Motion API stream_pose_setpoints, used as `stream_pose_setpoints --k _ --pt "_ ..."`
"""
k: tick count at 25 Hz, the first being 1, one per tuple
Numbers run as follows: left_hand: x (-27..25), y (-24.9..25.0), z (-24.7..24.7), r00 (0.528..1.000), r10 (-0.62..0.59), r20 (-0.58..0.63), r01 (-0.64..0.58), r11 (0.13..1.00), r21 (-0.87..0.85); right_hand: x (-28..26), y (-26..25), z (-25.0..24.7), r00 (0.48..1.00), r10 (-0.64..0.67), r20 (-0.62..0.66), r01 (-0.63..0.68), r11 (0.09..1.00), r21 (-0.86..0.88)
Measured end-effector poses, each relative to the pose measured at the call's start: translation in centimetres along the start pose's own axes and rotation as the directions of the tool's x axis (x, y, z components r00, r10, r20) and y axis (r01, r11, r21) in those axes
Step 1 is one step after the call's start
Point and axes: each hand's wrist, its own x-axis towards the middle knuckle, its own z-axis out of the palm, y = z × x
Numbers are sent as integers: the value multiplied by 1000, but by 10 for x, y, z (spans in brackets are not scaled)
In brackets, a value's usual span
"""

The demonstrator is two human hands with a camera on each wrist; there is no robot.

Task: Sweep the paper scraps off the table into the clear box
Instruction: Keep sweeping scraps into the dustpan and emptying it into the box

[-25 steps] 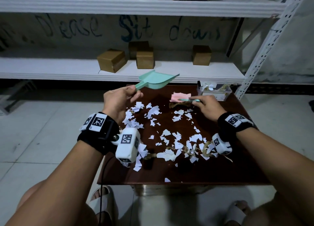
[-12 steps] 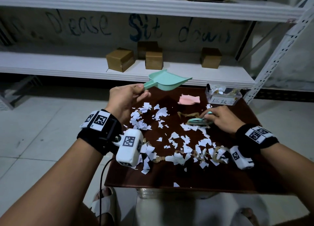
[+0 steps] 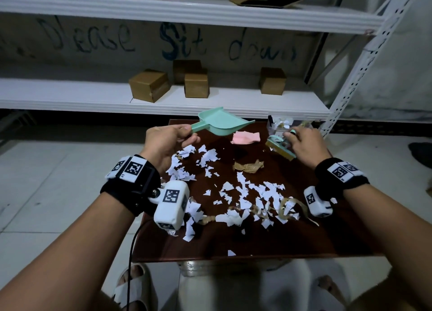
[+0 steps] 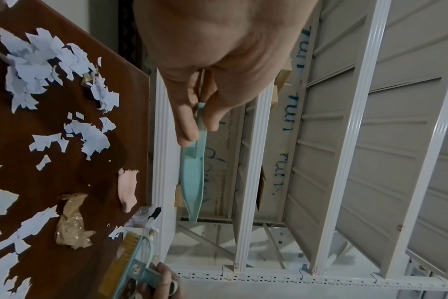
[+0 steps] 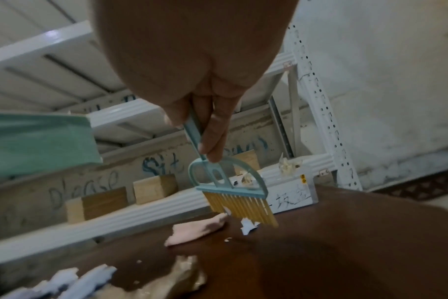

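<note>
- White paper scraps [image 3: 247, 194] lie scattered over the dark brown counter [image 3: 304, 236], thickest along its near half, with brown crumpled bits [image 3: 248, 165] among them.
- Clear box [image 3: 284, 126] stands at the counter's far right corner, with scraps already inside.
- Right hand [image 3: 304, 147] pinches the handle of a small teal brush [image 5: 233, 188] just in front of the box, its yellow bristles angled down over one white scrap.
- Left hand [image 3: 163, 144] grips the handle of a teal dustpan [image 3: 221, 121], held in the air above the counter's far edge.
- Pink scrap [image 3: 245, 137] lies between dustpan and brush.
- Cardboard boxes [image 3: 149, 85] sit on the white shelf [image 3: 70, 98] behind.
</note>
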Motion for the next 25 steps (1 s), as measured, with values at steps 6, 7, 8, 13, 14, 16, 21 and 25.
stream_pose_setpoints --k 6,7,8,13,14,16,21,25 --pt "15 2 -2 1000 8 -9 -8 1000 -6 19 27 40 995 -9 102 25 988 -152" --pt "18 3 -1 1000 8 -8 -8 1000 -9 21 32 47 991 6 131 18 984 -176" --pt "20 3 -1 1000 9 -8 -9 1000 -11 22 36 53 985 36 170 -2 980 -199" --pt "24 4 -2 1000 0 -16 0 1000 5 28 38 60 953 114 281 -63 981 -182" --pt "24 4 -2 1000 -1 -15 1 1000 8 29 33 58 952 95 290 -51 987 -154" --pt "24 5 -1 1000 -2 -14 2 1000 15 26 23 51 941 48 334 -5 992 -128" --pt "21 8 3 1000 15 -17 -15 1000 8 8 3 28 867 -65 494 113 991 -68" --pt "18 4 7 1000 11 12 -11 999 36 -11 -4 16 851 -148 504 179 984 -15"
